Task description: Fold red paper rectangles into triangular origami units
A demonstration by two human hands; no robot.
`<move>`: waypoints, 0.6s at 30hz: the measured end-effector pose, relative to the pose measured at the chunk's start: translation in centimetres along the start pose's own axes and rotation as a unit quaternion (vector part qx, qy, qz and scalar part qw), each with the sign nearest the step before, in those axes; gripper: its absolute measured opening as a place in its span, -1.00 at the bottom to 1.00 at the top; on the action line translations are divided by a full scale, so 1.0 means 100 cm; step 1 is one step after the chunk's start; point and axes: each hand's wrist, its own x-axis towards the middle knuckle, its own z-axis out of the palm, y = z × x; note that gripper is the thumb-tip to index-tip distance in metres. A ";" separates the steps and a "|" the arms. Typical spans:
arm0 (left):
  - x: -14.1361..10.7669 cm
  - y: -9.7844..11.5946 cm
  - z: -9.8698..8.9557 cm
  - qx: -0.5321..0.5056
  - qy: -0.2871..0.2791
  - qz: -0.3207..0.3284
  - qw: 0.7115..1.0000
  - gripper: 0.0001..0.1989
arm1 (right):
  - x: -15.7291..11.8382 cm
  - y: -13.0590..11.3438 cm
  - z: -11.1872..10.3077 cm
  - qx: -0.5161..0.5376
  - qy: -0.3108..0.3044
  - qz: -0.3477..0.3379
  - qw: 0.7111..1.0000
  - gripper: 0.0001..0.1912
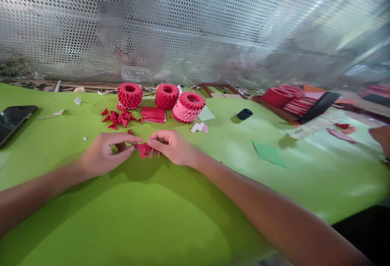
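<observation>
Between my two hands is a small red folded paper piece (pixel 142 150), held just above the green table. My left hand (pixel 106 152) pinches its left side between thumb and forefinger. On the other side, the fingertips of my right hand (pixel 169 146) grip its right edge. Beyond my hands lies a loose pile of red folded paper triangles (pixel 120 117). A stack of red paper rectangles (pixel 154 114) sits beside that pile. Farther back stand a red paper ring stack (pixel 130 96), a second red ring stack (pixel 167 96) and a pink-and-red ring stack (pixel 189 107).
A phone (pixel 16 124) lies at the left edge. To the right are a black cylinder (pixel 244 114), a green paper sheet (pixel 269 154) and a tray (pixel 276 111) holding more red paper rings. White paper scraps (pixel 199 127) lie mid-table. A perforated silvery screen (pixel 170 30) rises behind.
</observation>
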 end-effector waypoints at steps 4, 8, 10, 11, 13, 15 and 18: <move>0.003 0.001 0.000 0.003 -0.026 -0.036 0.999 -0.69 | 0.000 -0.001 0.006 0.006 0.047 -0.010 0.999 -0.64; 0.005 0.001 0.000 0.002 -0.069 -0.046 0.997 -0.63 | -0.002 -0.005 0.010 0.015 0.048 -0.010 0.999 -0.67; 0.005 0.000 0.000 -0.006 -0.058 -0.060 0.997 -0.67 | -0.004 -0.007 0.011 0.013 0.027 -0.004 1.000 -0.69; 0.005 0.000 0.001 -0.011 -0.055 -0.066 0.996 -0.67 | -0.005 -0.008 0.011 0.008 0.016 0.000 1.000 -0.70; 0.005 0.000 0.001 -0.013 -0.054 -0.074 0.996 -0.67 | -0.006 -0.010 0.012 -0.010 0.000 0.005 1.000 -0.71; 0.005 0.001 0.002 -0.006 -0.057 -0.074 0.996 -0.67 | -0.006 -0.011 0.013 -0.036 -0.009 0.007 0.999 -0.68; 0.005 0.002 0.004 0.014 -0.069 -0.087 0.994 -0.64 | -0.006 -0.012 0.014 -0.059 -0.019 0.014 0.998 -0.63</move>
